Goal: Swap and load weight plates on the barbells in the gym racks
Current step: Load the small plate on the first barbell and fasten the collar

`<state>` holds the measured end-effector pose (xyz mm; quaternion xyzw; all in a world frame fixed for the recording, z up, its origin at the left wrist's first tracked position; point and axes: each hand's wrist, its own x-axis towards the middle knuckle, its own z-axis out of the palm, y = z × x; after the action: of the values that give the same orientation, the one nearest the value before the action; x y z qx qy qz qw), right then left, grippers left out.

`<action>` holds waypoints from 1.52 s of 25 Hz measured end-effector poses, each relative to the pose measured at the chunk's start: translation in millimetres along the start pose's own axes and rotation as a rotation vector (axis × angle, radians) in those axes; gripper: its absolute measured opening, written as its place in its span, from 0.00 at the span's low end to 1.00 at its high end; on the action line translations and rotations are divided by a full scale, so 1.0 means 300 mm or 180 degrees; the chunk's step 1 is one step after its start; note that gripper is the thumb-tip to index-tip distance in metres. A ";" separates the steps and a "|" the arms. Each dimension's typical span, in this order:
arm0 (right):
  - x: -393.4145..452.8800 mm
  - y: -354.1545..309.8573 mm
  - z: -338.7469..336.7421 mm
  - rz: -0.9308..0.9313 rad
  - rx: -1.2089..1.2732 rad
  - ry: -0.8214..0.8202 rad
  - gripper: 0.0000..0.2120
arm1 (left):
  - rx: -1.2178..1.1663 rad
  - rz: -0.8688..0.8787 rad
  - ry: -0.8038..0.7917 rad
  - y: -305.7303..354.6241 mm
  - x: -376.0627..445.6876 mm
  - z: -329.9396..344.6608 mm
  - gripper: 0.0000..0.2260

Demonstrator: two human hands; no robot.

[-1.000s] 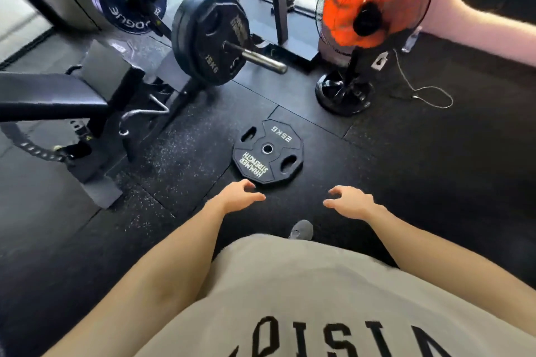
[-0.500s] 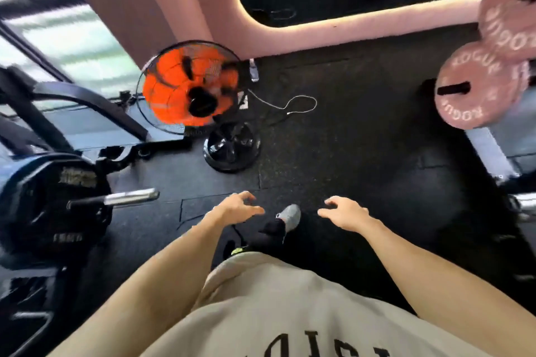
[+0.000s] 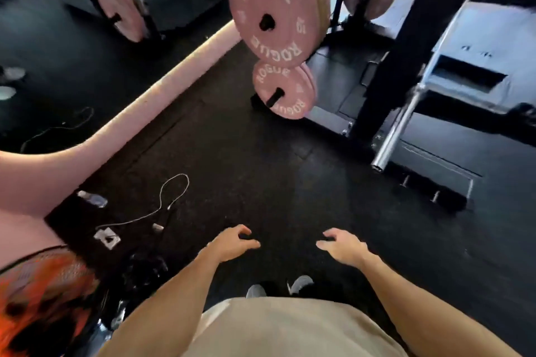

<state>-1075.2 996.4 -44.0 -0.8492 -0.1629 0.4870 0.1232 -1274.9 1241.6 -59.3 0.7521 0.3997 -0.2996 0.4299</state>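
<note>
The large pink plate [image 3: 275, 11] hanging on the dark rack upright [image 3: 406, 46] is showing "ROGUE" in white twice, once arching over its centre hole and once upside down beneath it; a white number at its right edge is reading as what looks like "15", turned sideways. Just below that plate, the smaller pink plate [image 3: 282, 90] is also carrying "ROGUE" twice, above and below its peg. No other lettering is coming through legibly.
</note>
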 end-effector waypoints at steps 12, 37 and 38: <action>0.152 -0.016 -0.197 0.0318 -0.0099 0.0059 0.28 | 0.0025 0.0019 -0.0135 0.246 0.212 -0.234 0.29; 0.724 -1.491 -0.912 0.0001 0.0183 0.1587 0.29 | 0.0492 0.1174 0.0787 0.717 0.788 -1.912 0.32; 0.738 -1.533 -0.997 -0.0065 0.0235 0.1732 0.29 | 0.0459 0.1298 0.0882 0.791 0.794 -1.981 0.33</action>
<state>-783.3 1490.5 99.2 -0.9420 -0.1145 0.2453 0.1982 -888.1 1776.3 115.8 0.8797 0.2724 -0.1286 0.3678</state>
